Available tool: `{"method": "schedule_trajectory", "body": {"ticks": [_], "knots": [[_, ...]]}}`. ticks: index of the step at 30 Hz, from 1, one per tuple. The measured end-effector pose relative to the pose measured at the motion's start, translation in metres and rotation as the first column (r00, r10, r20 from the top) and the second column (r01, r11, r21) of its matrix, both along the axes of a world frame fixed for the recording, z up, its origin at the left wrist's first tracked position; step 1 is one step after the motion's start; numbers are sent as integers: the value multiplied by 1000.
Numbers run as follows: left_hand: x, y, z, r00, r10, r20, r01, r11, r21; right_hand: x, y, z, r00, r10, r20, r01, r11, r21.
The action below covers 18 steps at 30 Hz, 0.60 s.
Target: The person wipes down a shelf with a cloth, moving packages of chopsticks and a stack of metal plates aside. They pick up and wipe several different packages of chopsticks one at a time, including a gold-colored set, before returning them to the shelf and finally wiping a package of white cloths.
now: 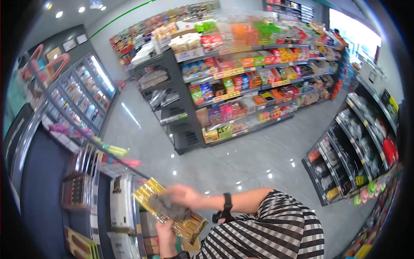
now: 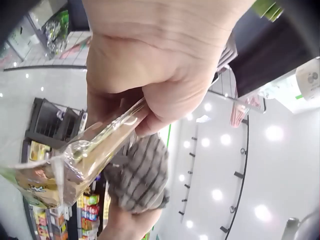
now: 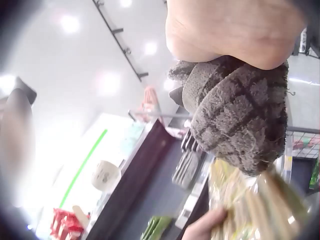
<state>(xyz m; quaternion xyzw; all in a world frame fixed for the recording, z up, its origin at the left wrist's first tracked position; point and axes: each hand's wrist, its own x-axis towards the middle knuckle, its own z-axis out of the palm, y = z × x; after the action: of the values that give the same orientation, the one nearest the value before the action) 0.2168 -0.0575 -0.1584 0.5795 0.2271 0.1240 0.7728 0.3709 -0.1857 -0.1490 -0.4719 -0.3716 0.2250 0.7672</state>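
Observation:
My left hand point(image 1: 166, 235) grips the lower edge of a flat, clear-wrapped pack point(image 1: 189, 228) of long golden-brown sticks that look like chopsticks. The left wrist view shows the thumb and fingers pinching the side of this pack point(image 2: 90, 162), whose wrapper shines. A bunched dark grey checked cloth point(image 3: 240, 115) is gripped in my right hand point(image 3: 235, 35), its fingers mostly hidden behind the folds. In the head view the cloth point(image 1: 170, 209) overlaps the middle of the pack's face, and the right hand point(image 1: 187, 196) is blurred.
At left stands a dark shelf unit point(image 1: 41, 168) with packaged goods and white packs point(image 1: 122, 203). A long snack shelf point(image 1: 196, 116) crosses the shop ahead, beyond grey tiled floor point(image 1: 228, 168). Another stocked rack point(image 1: 345, 146) is at right, and glass-door coolers point(image 1: 82, 95) line the back left.

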Motion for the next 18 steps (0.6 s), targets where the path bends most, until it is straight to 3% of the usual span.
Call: {"method": "schedule_trajectory", "body": {"ticks": [1, 2, 3, 4, 6, 7, 8, 10, 11, 14, 15, 16, 18], "knots": [[10, -7, -1, 997, 66, 49, -64, 998, -27, -5, -6, 9, 714, -27, 699, 195, 967, -161], [21, -18, -1, 986, 136, 97, -130, 990, -60, -19, -11, 10, 548, -85, 832, 326, 938, -118], [25, -33, 40, 997, 75, -12, -76, 982, -171, -22, -13, 5, 468, -171, 867, 337, 942, 4], [27, -31, 34, 999, 54, -1, -53, 985, -167, -19, -14, 2, 455, -186, 871, 357, 934, 12], [8, -20, 6, 995, -98, 21, 94, 987, 126, -15, -18, -9, 454, -187, 871, 328, 944, 32], [2, -6, -2, 970, -205, -134, 226, 961, 163, -11, -16, -12, 432, -215, 876, 361, 931, 50], [-7, 1, -10, 969, -211, -129, 231, 959, 167, -5, -13, -14, 426, -221, 877, 367, 929, 55], [-18, 1, -7, 913, -350, -208, 387, 904, 179, 6, -8, -8, 464, -297, 835, 536, 844, 2], [-27, -3, -5, 919, -342, -194, 375, 911, 171, 7, -7, -4, 565, -324, 759, 575, 815, -80], [-51, -6, 10, 908, -326, -262, 372, 916, 149, -16, -11, 9, 519, -305, 798, 591, 803, -78], [-58, -15, 19, 961, -219, -170, 249, 952, 178, -35, -12, 12, 532, -245, 810, 544, 832, -105], [-64, -17, 21, 963, -215, -160, 243, 953, 182, -53, -10, 15, 451, -246, 858, 479, 878, 0], [-75, -19, 24, 963, -230, -141, 253, 951, 180, -94, -15, 22, 415, -177, 892, 264, 962, 69]]}}
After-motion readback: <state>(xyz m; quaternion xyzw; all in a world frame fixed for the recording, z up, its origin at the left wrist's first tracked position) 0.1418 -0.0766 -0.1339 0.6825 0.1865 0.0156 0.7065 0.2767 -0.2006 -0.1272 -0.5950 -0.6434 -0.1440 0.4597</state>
